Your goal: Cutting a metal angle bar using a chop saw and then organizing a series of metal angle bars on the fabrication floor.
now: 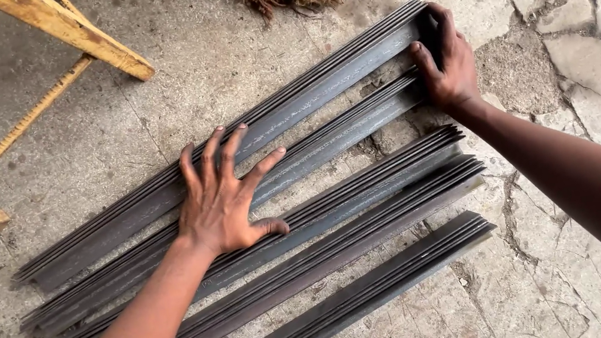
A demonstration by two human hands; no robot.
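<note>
Head view: my left hand lies flat, fingers spread, on dark, thin steel angle bars stacked in five rows across cracked concrete floor. At two o'clock, my right hand fingers curl over the top row's end.

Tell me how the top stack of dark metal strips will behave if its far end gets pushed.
The top stack looks like rigid steel, so it would probably slide or pivot rather than bend. Its loose layers may fan apart. The left hand pressing flat and the right hand at the end should steady it.
</note>
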